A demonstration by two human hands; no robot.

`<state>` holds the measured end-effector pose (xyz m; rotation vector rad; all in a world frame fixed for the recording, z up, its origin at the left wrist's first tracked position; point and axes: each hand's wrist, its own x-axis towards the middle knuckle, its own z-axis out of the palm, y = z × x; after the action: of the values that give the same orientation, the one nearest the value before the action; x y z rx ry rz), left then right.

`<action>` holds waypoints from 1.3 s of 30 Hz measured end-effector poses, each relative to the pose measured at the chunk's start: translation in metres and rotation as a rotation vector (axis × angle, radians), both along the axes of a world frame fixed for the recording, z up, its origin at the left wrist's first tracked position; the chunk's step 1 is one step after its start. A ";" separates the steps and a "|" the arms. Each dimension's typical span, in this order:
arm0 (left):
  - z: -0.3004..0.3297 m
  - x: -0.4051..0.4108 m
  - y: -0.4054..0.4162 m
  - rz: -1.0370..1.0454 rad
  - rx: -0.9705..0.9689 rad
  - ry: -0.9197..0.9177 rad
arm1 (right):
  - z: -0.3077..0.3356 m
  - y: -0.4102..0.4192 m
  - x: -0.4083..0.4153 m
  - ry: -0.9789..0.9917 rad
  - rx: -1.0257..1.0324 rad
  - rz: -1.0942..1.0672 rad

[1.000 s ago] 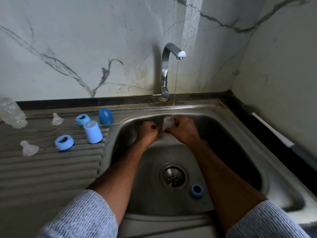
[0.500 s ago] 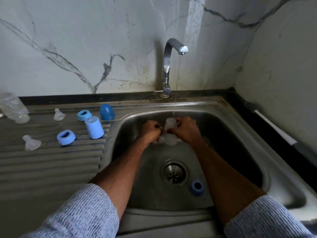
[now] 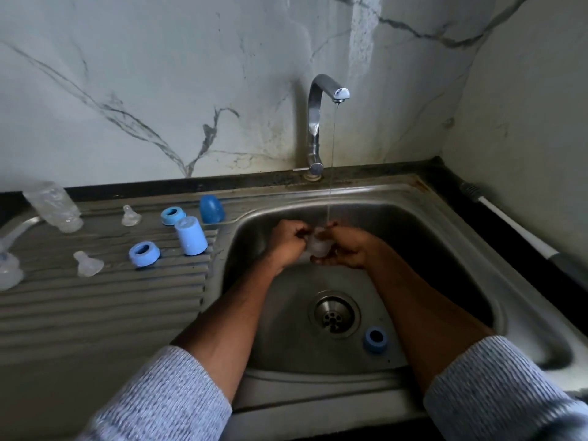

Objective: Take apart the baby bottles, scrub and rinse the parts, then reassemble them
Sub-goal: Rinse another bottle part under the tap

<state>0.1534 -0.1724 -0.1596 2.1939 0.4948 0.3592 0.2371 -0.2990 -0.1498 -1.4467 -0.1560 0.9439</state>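
Observation:
Both hands meet under the thin water stream from the tap (image 3: 327, 87). My left hand (image 3: 286, 246) and my right hand (image 3: 350, 249) both grip a clear baby bottle (image 3: 318, 245) between them in the sink (image 3: 445, 237). A blue collar ring (image 3: 376, 339) lies on the sink floor near the drain (image 3: 334, 314). On the drainboard (image 3: 95, 313) lie two blue rings (image 3: 144, 254) (image 3: 172, 216), a light blue cap (image 3: 191, 239), a dark blue cap (image 3: 211, 209), two clear nipples (image 3: 87, 265) (image 3: 130, 215) and a clear bottle (image 3: 54, 206).
A bottle brush with a white handle (image 3: 515, 230) lies along the right counter edge. Another clear part (image 3: 8, 272) sits at the far left of the drainboard. Marble wall stands close behind the tap.
The hands have shifted slightly on the clear bottle under the running water, turning it between them. The view has tilted a little; the other parts stay put.

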 end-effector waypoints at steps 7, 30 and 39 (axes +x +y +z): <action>0.048 -0.060 0.025 -0.002 0.256 -0.069 | 0.004 0.017 -0.027 -0.200 -0.049 0.125; 0.084 -0.198 0.064 -0.044 0.280 -0.092 | 0.077 0.024 -0.108 -1.217 -0.150 -0.008; 0.083 -0.304 0.120 0.193 0.273 -0.105 | 0.090 0.075 -0.191 -0.681 0.185 0.200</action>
<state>-0.1511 -0.0524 -0.0767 2.3790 0.6324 0.6772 0.0463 -0.2239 -0.0599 -1.5465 -0.8793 0.5396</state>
